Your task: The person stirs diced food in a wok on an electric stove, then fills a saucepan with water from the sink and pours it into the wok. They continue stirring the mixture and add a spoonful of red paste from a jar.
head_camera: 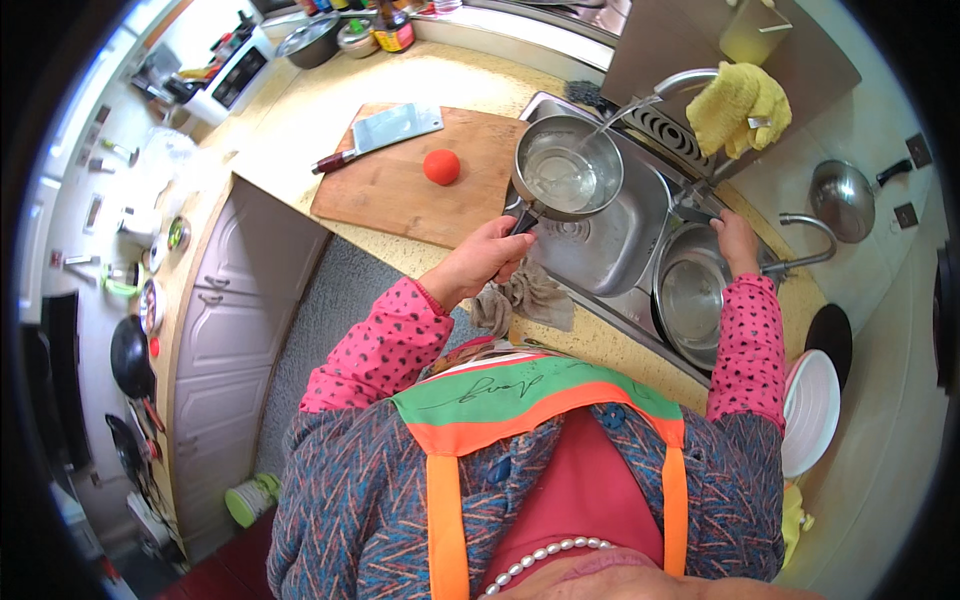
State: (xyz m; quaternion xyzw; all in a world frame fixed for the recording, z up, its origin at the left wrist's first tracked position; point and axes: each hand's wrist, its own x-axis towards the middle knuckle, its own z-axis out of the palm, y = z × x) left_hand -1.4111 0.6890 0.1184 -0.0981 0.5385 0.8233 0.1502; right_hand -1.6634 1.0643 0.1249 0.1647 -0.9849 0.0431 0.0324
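Observation:
My left hand (480, 259) grips the black handle of a steel saucepan (568, 166), which is tilted a little over the sink (637, 255). Water (616, 116) runs from the curved faucet spout (686, 81) into the pan, where clear water has gathered. At the right, my right hand (736, 238) is on the faucet's lever handle (694, 211), above a steel basin (694, 292) in the second bowl. A red tomato (442, 166) lies on the wooden cutting board (420, 199), below a cleaver (397, 127) with a dark red handle.
A grey-brown rag (536, 296) lies on the counter edge in front of the sink. A yellow cloth (739, 109) hangs over the faucet. Behind the board stand a lidded pot (310, 45) and a sauce bottle (393, 28). A second curved tap (814, 225) rises at the right.

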